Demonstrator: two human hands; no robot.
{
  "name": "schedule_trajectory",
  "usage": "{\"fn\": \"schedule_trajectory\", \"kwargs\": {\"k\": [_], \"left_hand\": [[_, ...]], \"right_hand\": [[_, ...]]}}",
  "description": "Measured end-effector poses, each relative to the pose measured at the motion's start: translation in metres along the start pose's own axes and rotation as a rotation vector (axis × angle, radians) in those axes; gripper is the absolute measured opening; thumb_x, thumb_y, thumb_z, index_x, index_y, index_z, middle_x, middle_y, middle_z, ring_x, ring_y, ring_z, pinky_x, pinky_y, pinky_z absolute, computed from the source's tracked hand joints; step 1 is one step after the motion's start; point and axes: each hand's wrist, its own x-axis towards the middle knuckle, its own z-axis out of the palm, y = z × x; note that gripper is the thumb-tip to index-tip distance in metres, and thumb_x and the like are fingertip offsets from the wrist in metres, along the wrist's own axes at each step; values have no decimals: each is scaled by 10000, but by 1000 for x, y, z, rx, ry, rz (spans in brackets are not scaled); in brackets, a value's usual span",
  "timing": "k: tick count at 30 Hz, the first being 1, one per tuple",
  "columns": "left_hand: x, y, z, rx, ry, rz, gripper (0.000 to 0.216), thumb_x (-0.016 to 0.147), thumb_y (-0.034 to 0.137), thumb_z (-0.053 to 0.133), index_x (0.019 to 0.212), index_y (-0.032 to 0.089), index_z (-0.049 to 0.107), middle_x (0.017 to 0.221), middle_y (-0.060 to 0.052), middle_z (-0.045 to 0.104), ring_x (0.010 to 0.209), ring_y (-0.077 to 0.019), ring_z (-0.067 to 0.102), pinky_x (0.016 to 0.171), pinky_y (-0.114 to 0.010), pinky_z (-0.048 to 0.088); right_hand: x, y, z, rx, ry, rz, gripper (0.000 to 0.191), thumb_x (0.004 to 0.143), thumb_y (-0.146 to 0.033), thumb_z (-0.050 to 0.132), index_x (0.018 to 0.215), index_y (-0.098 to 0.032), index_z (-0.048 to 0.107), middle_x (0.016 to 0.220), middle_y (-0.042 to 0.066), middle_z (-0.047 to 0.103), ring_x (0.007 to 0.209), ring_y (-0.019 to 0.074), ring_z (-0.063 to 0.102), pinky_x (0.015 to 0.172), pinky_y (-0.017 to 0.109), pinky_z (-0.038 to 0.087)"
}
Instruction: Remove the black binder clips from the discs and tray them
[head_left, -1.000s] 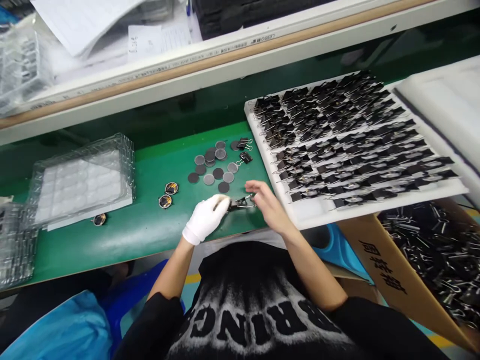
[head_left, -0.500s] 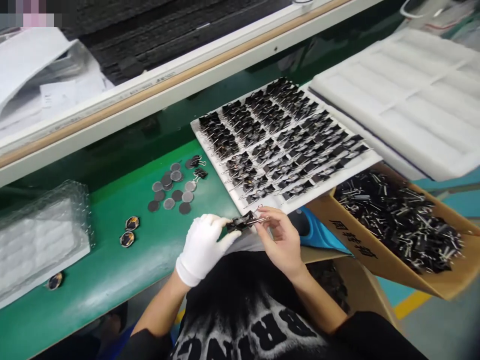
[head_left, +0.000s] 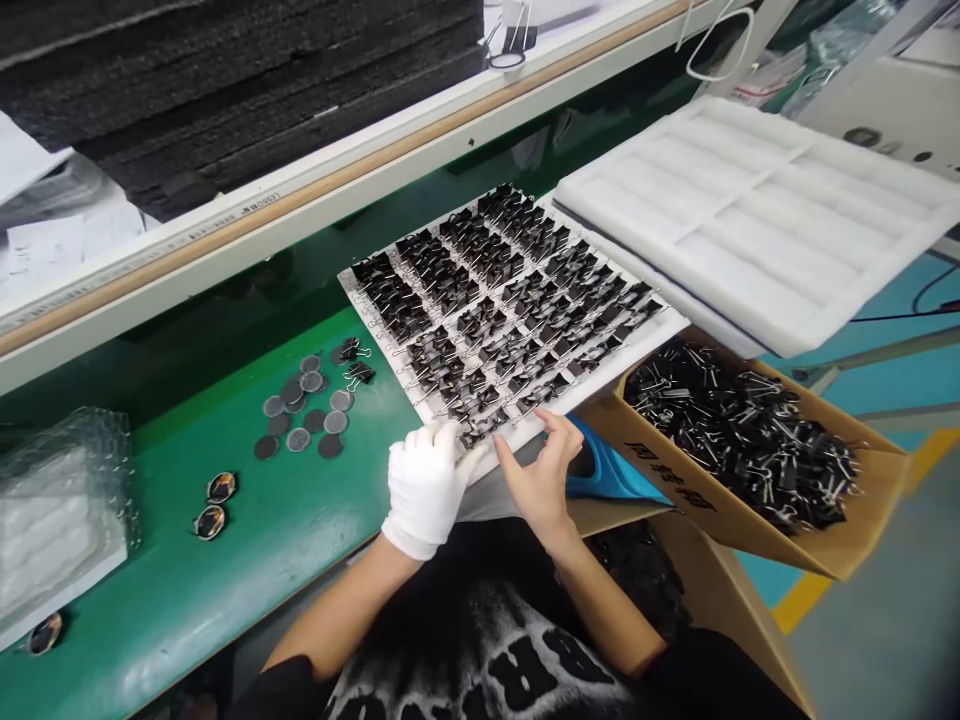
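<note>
Green table carries white tray; its front clip, slanting toward two o'clock, lies one o'clock from nearer left hand, grip unclear; right hand spreads released fingers.

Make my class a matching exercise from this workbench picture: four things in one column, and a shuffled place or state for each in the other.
1. left hand
2. right hand
3. printed cardboard box
4. flat discs

A. filled with black clips
B. bare
C. on the green tabletop
D. in a white glove

Pairs: 1-D, 2-B, 3-A, 4-C
</note>
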Motion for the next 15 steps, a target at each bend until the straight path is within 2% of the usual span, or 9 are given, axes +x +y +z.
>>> {"fn": "schedule_trajectory", "kwargs": {"k": [2, 5, 9, 11, 12, 15], "left_hand": [[-3, -2, 6, -35, 34, -34, 419, 951, 579, 596, 1015, 175, 688, 960, -119, 716, 881, -268, 646, 733, -385, 404], [-13, -5, 10, -131, -10, -18, 290, 954, 471, 639, 892, 192, 688, 901, -90, 707, 861, -246, 652, 740, -368, 441], [-48, -8, 15, -302, 99, -87, 142, 952, 315, 625, 1024, 204, 677, 1001, -90, 702, 947, -240, 672, 832, -387, 526], [-71, -14, 23, -310, 153, -42, 242, 939, 265, 605, 1174, 228, 646, 1078, -97, 695, 1003, -251, 680, 876, -416, 555], [-81, -19, 29, -282, 223, -29, 297, 926, 245, 605, 1223, 239, 623, 1112, -104, 691, 1043, -264, 682, 905, -440, 560], [-100, -38, 51, -182, 396, -14, 332, 883, 226, 618, 1212, 271, 608, 1134, -115, 682, 1049, -281, 695, 891, -470, 581]], "right_hand": [[0, 2, 7, -28, 38, -42, 581, 877, -445, 699, 1343, -206, 447, 1236, 147, 459, 1199, 325, 470, 1042, 581, 398], [-10, 11, 21, -50, 110, -125, 591, 926, -380, 614, 1427, -187, 364, 1279, 184, 424, 1210, 347, 454, 1022, 617, 402], [-37, 39, 41, -33, 136, -319, 632, 963, -299, 413, 1554, -210, 209, 1439, 242, 303, 1337, 406, 360, 993, 676, 413], [-48, 58, 50, -59, 101, -389, 643, 946, -305, 422, 1559, -264, 231, 1500, 221, 258, 1373, 427, 342, 969, 680, 436], [-51, 67, 55, -81, 97, -412, 644, 934, -306, 447, 1550, -287, 259, 1511, 208, 261, 1366, 434, 356, 952, 678, 447], [-51, 87, 70, -95, 146, -435, 618, 890, -276, 501, 1489, -342, 365, 1515, 168, 303, 1303, 422, 432, 931, 664, 464]]}}
